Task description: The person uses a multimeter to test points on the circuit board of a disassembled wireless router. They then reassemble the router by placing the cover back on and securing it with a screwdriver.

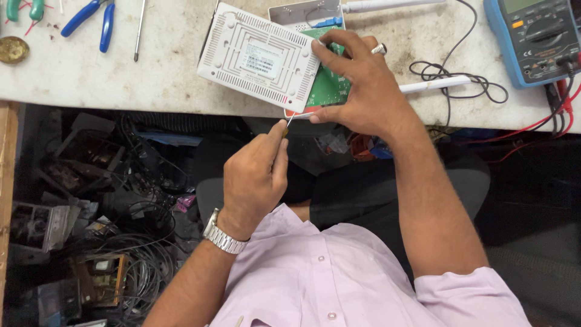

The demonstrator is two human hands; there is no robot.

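At the far left corner of the worktop (pixel 91 72), a round brass-coloured disc (pixel 12 49) was seen, with green-handled pliers (pixel 24 8) at the far edge beside it. Blue-handled pliers (pixel 94 21) and a slim metal rod (pixel 140 30) were laid just to their right.

Below the near edge, the left hand (pixel 254 178), with a metal watch (pixel 224 237) at its wrist, was closed in a fist around a thin screwdriver (pixel 287 126); only the tip was shown, pointed up at the near edge of the casing.

Near the middle of the worktop a white plastic cover (pixel 260 57) was lain tilted, with ribbed vents and a white rectangular label (pixel 259 62) with small dark print at its centre. Under its right side a green circuit board (pixel 330 88) was exposed.

The right hand (pixel 357 85), with a ring on one finger, was spread over the board, thumb and fingers pressed against the cover's right edge and the near edge of the casing.

Two white antennas (pixel 433 85) and a looped black cable (pixel 460 82) were laid to the right. At the far right corner a blue multimeter (pixel 535 39) was placed, red leads (pixel 560 112) trailing over the near edge.
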